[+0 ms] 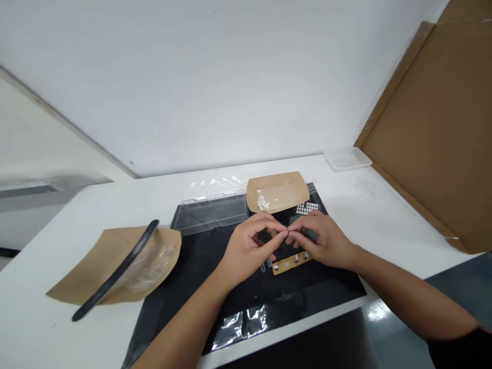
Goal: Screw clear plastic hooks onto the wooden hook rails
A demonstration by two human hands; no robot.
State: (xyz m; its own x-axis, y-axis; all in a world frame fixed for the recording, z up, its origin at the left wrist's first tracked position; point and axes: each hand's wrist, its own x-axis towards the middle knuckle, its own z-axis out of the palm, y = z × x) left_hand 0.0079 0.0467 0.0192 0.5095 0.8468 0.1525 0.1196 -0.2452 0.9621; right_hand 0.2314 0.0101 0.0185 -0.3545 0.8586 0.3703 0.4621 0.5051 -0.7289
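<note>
My left hand [253, 246] and my right hand [323, 238] meet over a black mat [238, 292], thumb and forefinger of each pinched together. Between the fingertips is a tiny item, too small to make out. Just below them lies a yellowish-brown strip [286, 265] carrying several small round pieces, some shiny and some white; my right hand partly covers its right end. Behind my right hand is a sheet of white dots [307, 208]. Small clear pieces [263, 267] lie by the strip's left end, partly hidden.
A kraft paper tray [295, 182] holding small white bits stands behind my hands. A clear plastic tray [211, 212] is to its left. At left, a black curved bar [115, 274] lies across another kraft tray [84, 266] with plastic bags. A translucent container [347, 159] and cardboard [434, 128] are at right.
</note>
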